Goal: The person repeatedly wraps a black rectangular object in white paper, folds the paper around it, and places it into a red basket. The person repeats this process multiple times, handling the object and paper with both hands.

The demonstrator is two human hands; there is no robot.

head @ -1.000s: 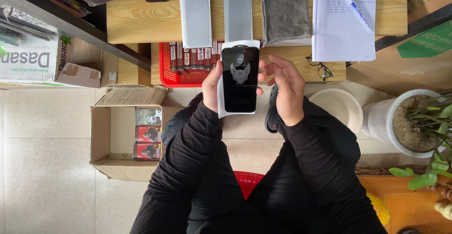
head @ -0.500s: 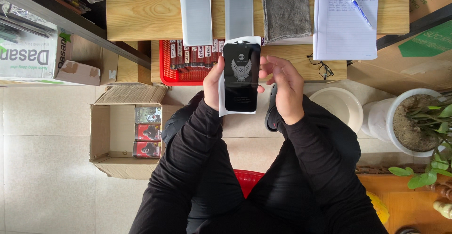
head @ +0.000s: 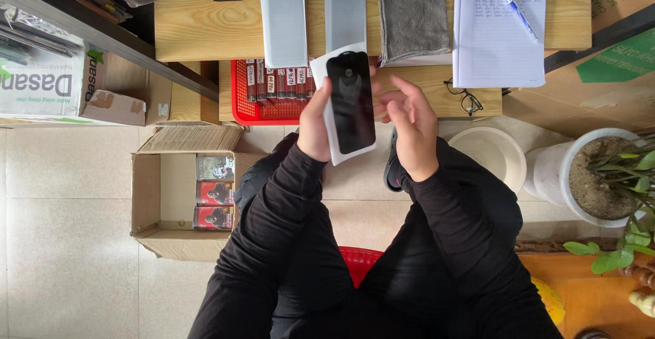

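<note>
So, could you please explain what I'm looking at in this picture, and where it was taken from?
The one current picture comes from a camera worn on a person's head, looking down at their own lap and arms in black sleeves; there is no machine. The left hand holds a black glass sheet on a white backing. The right hand is open beside it, its fingers close to the sheet's edge. Ahead is a wooden bench with two white trays, a grey cloth and a notepad with a pen. Below sit a red basket and, on the floor, a cardboard box.
</note>
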